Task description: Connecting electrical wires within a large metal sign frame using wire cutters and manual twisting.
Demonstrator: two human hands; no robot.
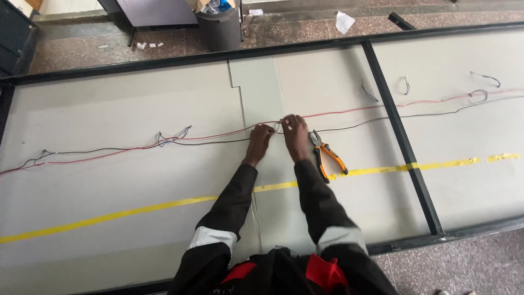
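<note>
Panel: the large pale grey panel (136, 180) is lying flat on the speckled stone floor, matt and smooth, edged by a black frame; everything below is placed from it.
Frame bar: a black metal crossbar (401, 136) is running across the panel toward its right end, thin and straight.
Tape: a strip of yellow tape (109, 217) is stretching along the panel's length, nearer the person than the wires, glossy and slightly wrinkled.
Wires: the red wire (218, 134) and the black wire (218, 142) are trailing side by side across the panel's middle, thin, limp and insulated, and are meeting at the panel's centre seam.
Hands: the left hand (260, 140) and the right hand (295, 134) are working close together, fingertips pinching the wires where they join; whether the grip is tight is too small to tell.
Doing it well: it seems best to be keeping both hands low on the panel and holding the strands taut between them, so the thin ends are not slipping.
Pliers: orange-handled pliers (328, 158) are lying on the panel just beside the right hand, handles spread, untouched.
Scraps: short wire offcuts (404, 84) are lying loose beyond the crossbar.
</note>
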